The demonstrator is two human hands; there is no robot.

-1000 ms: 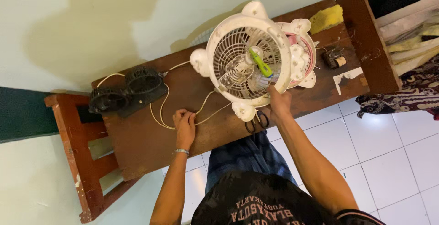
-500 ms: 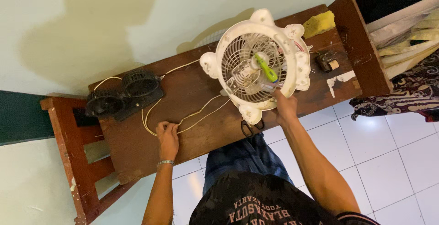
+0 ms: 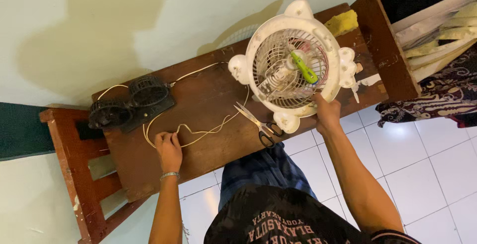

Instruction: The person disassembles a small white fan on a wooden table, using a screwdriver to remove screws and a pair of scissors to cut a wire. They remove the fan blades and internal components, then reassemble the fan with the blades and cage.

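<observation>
black printed t-shirt, blue checked shorts, silver bracelet point(image 3: 169, 175) on left wrist

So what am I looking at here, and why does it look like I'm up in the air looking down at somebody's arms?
The camera sits on the person's head and looks down, so you see their own two bare hands. They stand at a long brown wooden bench by a pale wall. The left hand pinches a thin cream electric cord that loops across the wood. The right hand grips the rim of a round white plastic fan cage, tipped up on the bench. A green-handled tool lies on its grille. Beside it lie silver scissors with black handles. At the far left rests a black plastic part with two round vents, and a yellow sponge sits behind the fan.
</observation>
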